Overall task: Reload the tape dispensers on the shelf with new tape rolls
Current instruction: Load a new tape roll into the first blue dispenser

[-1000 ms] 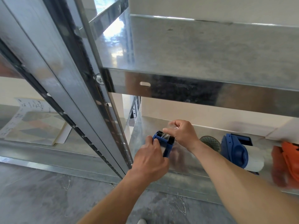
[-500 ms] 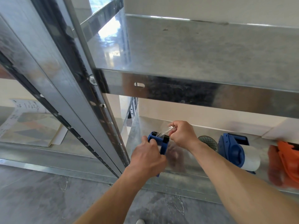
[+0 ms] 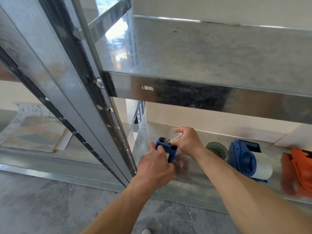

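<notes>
My left hand (image 3: 154,168) grips a blue tape dispenser (image 3: 166,146) just above the lower metal shelf (image 3: 194,174); its roll is hidden behind my fingers. My right hand (image 3: 187,141) pinches the clear tape end (image 3: 172,135) drawn up from the dispenser's toothed front. A second blue dispenser (image 3: 244,157) loaded with a clear tape roll (image 3: 263,166) lies on the shelf to the right. An orange dispenser (image 3: 302,173) lies at the far right, cut off by the frame edge.
A grey-green round object (image 3: 217,148) sits between my right wrist and the second blue dispenser. The upper shelf (image 3: 211,53) overhangs close above. A slotted steel upright (image 3: 94,115) stands to the left. Papers (image 3: 32,132) lie on the neighbouring shelf. Grey floor (image 3: 50,203) lies below.
My right hand has pulled the clear tape end a little up and away from the dispenser's front. My left hand keeps its grip on the dispenser.
</notes>
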Demonstrator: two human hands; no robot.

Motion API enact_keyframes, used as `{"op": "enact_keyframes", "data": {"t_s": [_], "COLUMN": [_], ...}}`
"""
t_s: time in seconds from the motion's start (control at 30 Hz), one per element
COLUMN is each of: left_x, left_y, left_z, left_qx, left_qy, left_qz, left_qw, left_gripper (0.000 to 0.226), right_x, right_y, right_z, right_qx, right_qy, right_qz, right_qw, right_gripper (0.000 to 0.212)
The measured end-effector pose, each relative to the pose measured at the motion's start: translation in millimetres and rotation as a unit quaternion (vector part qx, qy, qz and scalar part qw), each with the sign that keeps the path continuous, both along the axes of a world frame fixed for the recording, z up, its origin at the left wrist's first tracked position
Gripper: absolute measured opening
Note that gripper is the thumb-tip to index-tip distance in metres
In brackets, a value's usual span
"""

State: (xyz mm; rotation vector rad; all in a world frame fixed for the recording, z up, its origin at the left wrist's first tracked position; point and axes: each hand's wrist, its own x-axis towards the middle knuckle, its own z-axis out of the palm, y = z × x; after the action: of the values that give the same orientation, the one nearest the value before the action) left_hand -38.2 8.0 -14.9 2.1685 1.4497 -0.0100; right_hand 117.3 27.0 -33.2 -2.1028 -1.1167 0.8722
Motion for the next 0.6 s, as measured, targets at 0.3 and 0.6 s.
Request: {"op": "enact_keyframes", "data": {"t_s": [0.3, 0.6], "left_x": [0.8, 7.1], "left_y": [-4.0, -4.7], "left_z": [1.0, 3.5], "left_qx": [-0.003, -0.018], "left_qy": [-0.024, -0.049], "left_qz": [0.020, 0.045], "left_qw": [1.000, 0.998], "left_gripper": [0.029, 0.023], "right_x": [3.9, -3.1], "right_y": [0.5, 4.0], "right_z": [0.4, -3.2], "right_qx": [0.008, 0.030], "right_qy": [0.034, 0.008], "right_qz": [-0.025, -0.017], "right_qw": [0.999, 0.999], "right_gripper": [0.046, 0.028]}}
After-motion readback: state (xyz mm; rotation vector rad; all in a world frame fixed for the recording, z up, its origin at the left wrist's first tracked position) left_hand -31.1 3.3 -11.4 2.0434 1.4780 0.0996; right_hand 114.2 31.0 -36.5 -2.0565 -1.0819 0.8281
